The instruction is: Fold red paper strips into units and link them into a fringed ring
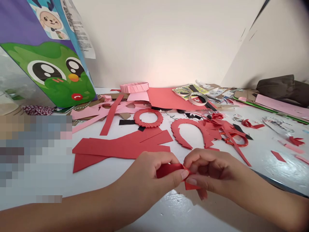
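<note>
Between my two hands is a strip of red paper, bent or folded where the fingertips meet. My left hand pinches it between thumb and fingers. From the other side my right hand grips the same strip, thumb in front, with a short end showing below. Just beyond my fingers lie a pleated red paper ring and an open, curved pleated red paper piece. Flat red paper pieces overlap to the left of them.
A green and purple owl-print bag stands at the back left. Behind the red pieces are a pink pleated ring, a red sheet and a tape roll. Paper scraps lie at right, below a dark pouch.
</note>
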Tool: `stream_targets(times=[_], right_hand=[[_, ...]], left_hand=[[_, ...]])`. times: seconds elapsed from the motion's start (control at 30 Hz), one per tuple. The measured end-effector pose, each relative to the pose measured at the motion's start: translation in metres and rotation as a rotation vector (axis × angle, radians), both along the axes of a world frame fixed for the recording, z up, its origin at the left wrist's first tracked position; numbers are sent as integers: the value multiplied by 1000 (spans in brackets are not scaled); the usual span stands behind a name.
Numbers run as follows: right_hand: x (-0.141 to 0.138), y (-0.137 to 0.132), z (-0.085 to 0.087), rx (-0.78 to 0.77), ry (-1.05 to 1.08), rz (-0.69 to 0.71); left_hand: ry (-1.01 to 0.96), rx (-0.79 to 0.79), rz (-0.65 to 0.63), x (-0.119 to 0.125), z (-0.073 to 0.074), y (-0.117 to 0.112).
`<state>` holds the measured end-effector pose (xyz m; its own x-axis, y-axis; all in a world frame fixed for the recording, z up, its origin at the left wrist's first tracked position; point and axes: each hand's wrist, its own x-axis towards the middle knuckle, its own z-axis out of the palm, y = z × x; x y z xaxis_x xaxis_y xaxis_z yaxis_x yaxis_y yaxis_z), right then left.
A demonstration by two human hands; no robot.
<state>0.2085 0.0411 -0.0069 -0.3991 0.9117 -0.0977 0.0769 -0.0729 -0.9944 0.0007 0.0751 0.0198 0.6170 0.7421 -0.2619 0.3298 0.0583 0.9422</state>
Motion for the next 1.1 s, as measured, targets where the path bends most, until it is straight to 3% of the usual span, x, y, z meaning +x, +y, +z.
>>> stream_targets(times=[0.33,0.6,0.7,0.8,1.1], right_hand=[[0,0,-1,34,-55,-3],[-4,0,5,-15,-45,-12],[-6,-2,6,10,-53,-4],[-6,-2,6,38,-64,-3],[-1,4,5,-91,13,7]], left_hand=[[-5,22,-55,-2,-5,-1],[7,-48,31,0,-7,-3],[0,16,14,-1,-7,-4],[-30,-16,-11,-2,-7,-4],[-200,-122,27,-3,-10,2]])
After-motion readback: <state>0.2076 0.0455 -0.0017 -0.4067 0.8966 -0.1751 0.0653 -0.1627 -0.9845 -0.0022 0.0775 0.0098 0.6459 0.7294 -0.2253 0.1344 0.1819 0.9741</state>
